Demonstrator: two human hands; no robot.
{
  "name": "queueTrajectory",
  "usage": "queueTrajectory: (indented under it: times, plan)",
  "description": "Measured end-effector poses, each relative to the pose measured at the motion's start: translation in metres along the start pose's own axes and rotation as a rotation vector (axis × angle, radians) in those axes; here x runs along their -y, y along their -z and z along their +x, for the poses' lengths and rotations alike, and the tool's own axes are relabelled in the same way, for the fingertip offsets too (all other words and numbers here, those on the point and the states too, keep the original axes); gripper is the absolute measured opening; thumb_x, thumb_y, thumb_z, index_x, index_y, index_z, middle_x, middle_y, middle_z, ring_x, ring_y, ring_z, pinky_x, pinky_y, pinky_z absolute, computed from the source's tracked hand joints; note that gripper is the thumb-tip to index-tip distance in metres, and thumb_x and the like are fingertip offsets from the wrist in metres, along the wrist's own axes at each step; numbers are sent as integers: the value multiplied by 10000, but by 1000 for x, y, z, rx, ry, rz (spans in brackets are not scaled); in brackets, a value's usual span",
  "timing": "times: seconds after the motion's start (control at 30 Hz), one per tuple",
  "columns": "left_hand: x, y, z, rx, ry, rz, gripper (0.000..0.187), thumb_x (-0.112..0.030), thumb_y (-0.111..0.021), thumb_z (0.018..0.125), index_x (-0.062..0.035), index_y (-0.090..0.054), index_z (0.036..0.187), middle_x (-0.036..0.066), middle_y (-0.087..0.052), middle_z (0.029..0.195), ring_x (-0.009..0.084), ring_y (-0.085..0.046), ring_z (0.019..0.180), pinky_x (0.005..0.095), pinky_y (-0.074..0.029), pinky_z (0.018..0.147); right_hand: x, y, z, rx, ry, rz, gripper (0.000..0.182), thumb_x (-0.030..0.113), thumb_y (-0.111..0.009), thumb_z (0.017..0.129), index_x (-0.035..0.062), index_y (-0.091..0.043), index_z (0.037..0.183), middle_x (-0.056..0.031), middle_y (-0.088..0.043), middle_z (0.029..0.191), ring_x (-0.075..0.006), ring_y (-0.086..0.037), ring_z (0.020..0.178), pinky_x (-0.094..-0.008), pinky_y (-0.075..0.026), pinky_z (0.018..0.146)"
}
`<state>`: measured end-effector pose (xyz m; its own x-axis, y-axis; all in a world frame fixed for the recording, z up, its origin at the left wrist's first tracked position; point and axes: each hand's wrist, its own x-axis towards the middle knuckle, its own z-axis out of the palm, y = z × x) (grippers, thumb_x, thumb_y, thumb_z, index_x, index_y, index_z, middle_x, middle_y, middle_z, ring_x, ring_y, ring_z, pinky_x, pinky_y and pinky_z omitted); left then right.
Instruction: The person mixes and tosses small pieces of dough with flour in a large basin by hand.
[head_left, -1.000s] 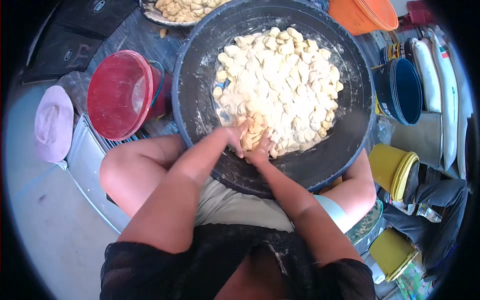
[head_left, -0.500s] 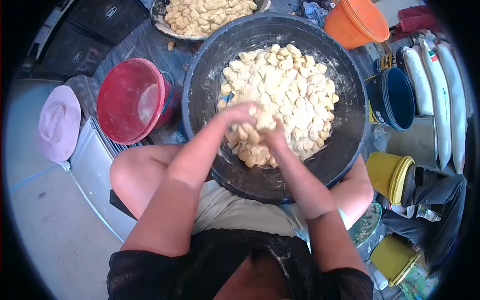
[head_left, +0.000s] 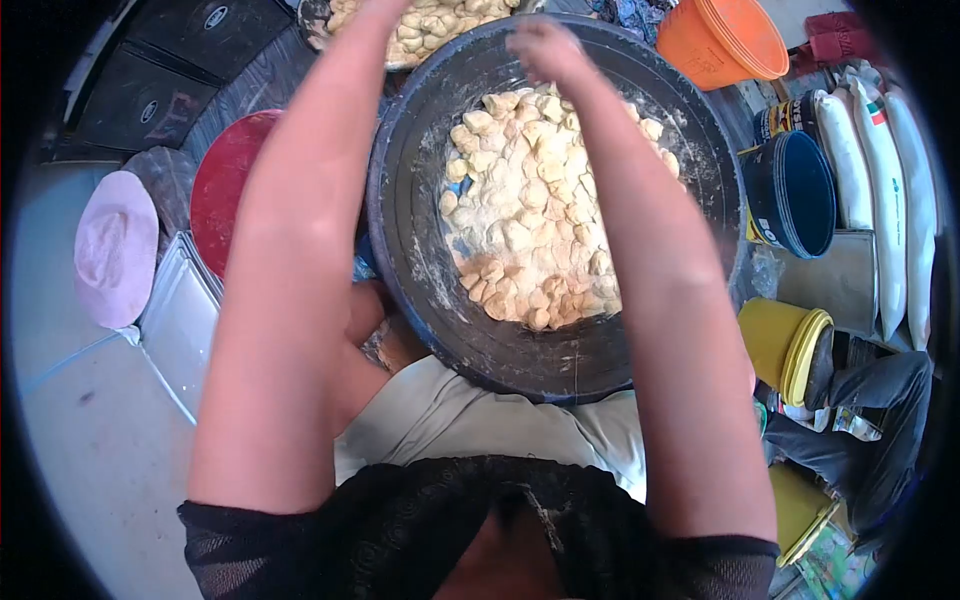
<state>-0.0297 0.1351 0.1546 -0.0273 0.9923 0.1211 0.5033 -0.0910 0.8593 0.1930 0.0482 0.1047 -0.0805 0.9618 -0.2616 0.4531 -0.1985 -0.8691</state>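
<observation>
Right hand [head_left: 545, 48], fingers curled, above dough pieces [head_left: 530, 210]; left hand's fingers out of view.

A heap of pale, floury dough pieces [head_left: 530, 215] is seen piled in a wide black basin [head_left: 420, 270], which is rested against the lap. The pieces are small, lumpy and cream-coloured, darker tan at the near edge of the heap. The basin's inner wall is streaked with white flour. A second lot of similar dough pieces [head_left: 440, 25] is held in a shallower dish [head_left: 318, 25] just beyond the basin's far rim, partly cut off by the frame edge
</observation>
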Motion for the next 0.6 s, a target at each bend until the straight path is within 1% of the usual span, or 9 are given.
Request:
queueTrajectory:
  times: [0.07,0.13,0.2,0.27,0.33,0.4,0.47,0.53,0.6]
  plan:
    - [15,-39,-73,-78,-175,102,337,-307,-602,867,6,-663,973,136,-687,854,227,-661,831,351,-512,744,-97,-44,-22,19,-118,-336,603,360,-689,812,85,-506,1316,-157,-629,1185,-268,-609,1068,-387,-498,894]
    - [70,-82,-136,137,-164,-209,377,-327,-621,856,20,-653,1001,161,-683,914,237,-655,865,361,-499,769,-209,-95,-73,231,-200,-685,803,533,-691,766,147,-411,1412,-182,-484,1382,-355,-431,1304,-474,-351,1070]
    - [135,-125,-203,411,271,-51,343,-281,-642,814,13,-654,990,140,-659,891,223,-628,849,349,-495,761,-238,-138,-173,203,-190,-871,915,574,-668,757,153,-290,1477,-210,-223,1532,-406,-178,1417,-632,-181,1096]
    - [197,-166,-276,748,437,244,540,-429,-622,819,26,-643,1110,235,-638,1139,350,-619,1056,414,-474,899,-294,-181,-245,3,215,-772,836,378,-737,696,166,-384,1424,-315,-326,1390,-469,-315,1302,-536,-285,1084]
    - [234,-197,-346,859,571,368,471,-371,-562,877,-15,-613,1182,234,-591,1235,328,-586,1140,411,-455,952,-243,-161,-299,248,262,-674,609,315,-712,708,131,-557,1267,-239,-447,1289,-435,-416,1210,-488,-354,1036]
    - [182,-196,-384,820,587,492,462,-367,-485,927,-49,-573,1251,224,-535,1319,319,-525,1223,408,-411,1016,-229,-128,-309,517,316,-627,457,311,-701,740,106,-646,1144,-196,-490,1266,-396,-470,1172,-459,-395,1007]
    - [156,-201,-400,819,587,504,484,-392,-430,952,-68,-548,1291,216,-492,1370,317,-463,1286,401,-363,1062,-246,-86,-307,663,-135,17,310,323,-679,793,77,-704,980,-140,-509,1301,-319,-532,1134,-398,-442,959]
    - [172,-216,-416,949,577,322,521,-433,-398,959,-72,-537,1308,216,-463,1397,316,-417,1324,394,-323,1090,-298,-42,-308,424,-370,-253,368,412,-610,855,88,-706,1002,-137,-481,1374,-264,-572,1116,-336,-469,907]
    - [198,-222,-420,1048,653,152,648,-568,-427,906,-79,-534,1318,211,-461,1403,296,-423,1323,390,-307,1092,-315,-4,-308,352,-823,-422,519,535,-496,883,147,-650,1192,-148,-415,1453,-282,-501,1230,-393,-394,997]
